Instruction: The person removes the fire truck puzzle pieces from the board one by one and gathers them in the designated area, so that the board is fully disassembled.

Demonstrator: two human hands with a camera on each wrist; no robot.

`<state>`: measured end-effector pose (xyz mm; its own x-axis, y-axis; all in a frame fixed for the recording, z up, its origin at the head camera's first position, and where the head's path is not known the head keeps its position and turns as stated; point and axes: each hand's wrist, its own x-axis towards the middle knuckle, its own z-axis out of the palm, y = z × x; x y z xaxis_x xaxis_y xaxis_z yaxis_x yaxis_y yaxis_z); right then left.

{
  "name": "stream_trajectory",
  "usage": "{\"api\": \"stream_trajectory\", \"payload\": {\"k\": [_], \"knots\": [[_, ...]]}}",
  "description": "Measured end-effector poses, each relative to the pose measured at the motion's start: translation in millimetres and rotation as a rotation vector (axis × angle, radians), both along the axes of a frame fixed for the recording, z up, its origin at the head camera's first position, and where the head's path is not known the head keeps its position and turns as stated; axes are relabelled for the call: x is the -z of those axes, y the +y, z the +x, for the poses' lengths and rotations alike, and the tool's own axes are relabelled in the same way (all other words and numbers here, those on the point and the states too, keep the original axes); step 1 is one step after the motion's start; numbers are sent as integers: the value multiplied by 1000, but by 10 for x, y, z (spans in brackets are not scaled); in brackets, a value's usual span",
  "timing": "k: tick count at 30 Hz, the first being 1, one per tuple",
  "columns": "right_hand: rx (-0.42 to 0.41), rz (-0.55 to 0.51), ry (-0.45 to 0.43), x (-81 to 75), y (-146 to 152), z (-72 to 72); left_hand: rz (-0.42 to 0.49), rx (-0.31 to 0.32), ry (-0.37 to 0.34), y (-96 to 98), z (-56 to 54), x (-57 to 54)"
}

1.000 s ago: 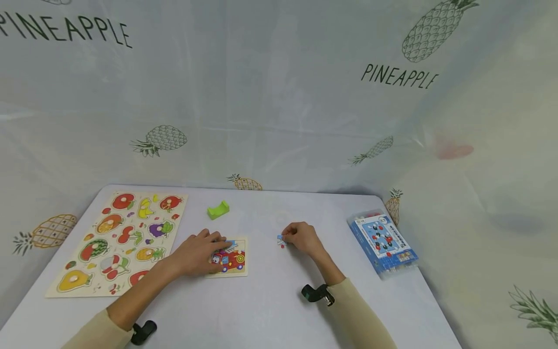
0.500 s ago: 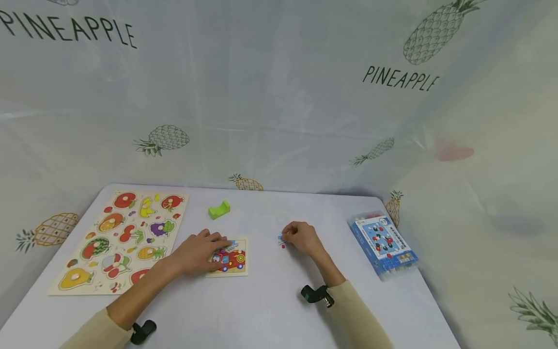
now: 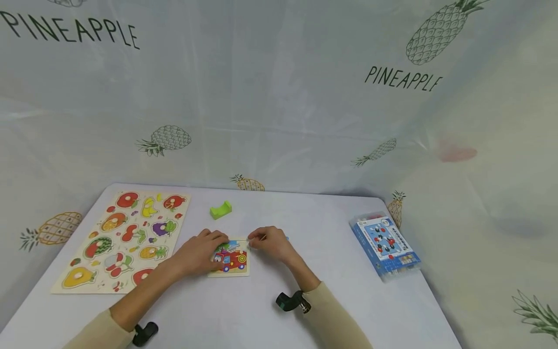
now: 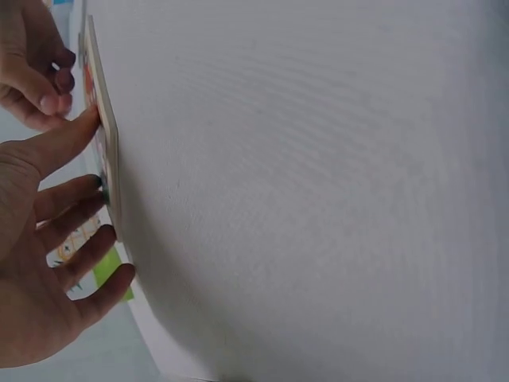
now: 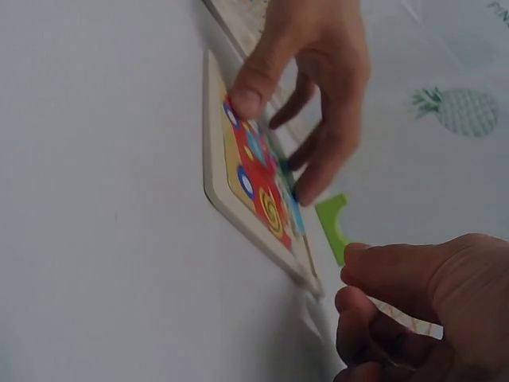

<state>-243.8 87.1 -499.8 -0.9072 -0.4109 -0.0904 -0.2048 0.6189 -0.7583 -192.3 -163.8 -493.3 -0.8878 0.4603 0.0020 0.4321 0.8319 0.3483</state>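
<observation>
My left hand [image 3: 201, 253] rests on a small wooden puzzle board [image 3: 232, 258] showing a red fire truck. Its thumb presses the near-left part while the other fingers spread over the far-left part. Right at the board's far-right corner is my right hand [image 3: 272, 243], thumb and forefinger pinched together. A thin edge of a small puzzle piece [image 3: 263, 237] shows between its fingers, mostly hidden. In the right wrist view the truck picture [image 5: 258, 175] lies beside both hands. A bit of blue [image 3: 287, 238] peeks out just behind the right hand.
A large fruit puzzle board [image 3: 126, 242] lies at the left of the white table [image 3: 261, 310]. Beyond the truck board sits a green curved block [image 3: 221, 210]. A blue box with a molecule picture [image 3: 385, 245] is at the right. A pineapple-print curtain [image 3: 279, 97] hangs behind.
My right hand has moved left, from beside a small puzzle piece on the right to the truck board's far-right corner. The left hand has stayed on the board.
</observation>
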Motion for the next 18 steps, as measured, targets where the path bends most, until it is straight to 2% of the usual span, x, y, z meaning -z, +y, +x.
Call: {"api": "stream_trajectory", "payload": {"k": [8,18], "knots": [[-66,115,55,30,-261,94,36,-15,-39,-7,-23,8],[-52,159,97,40,-391,153,22,-23,-37,-12,-19,10]]}}
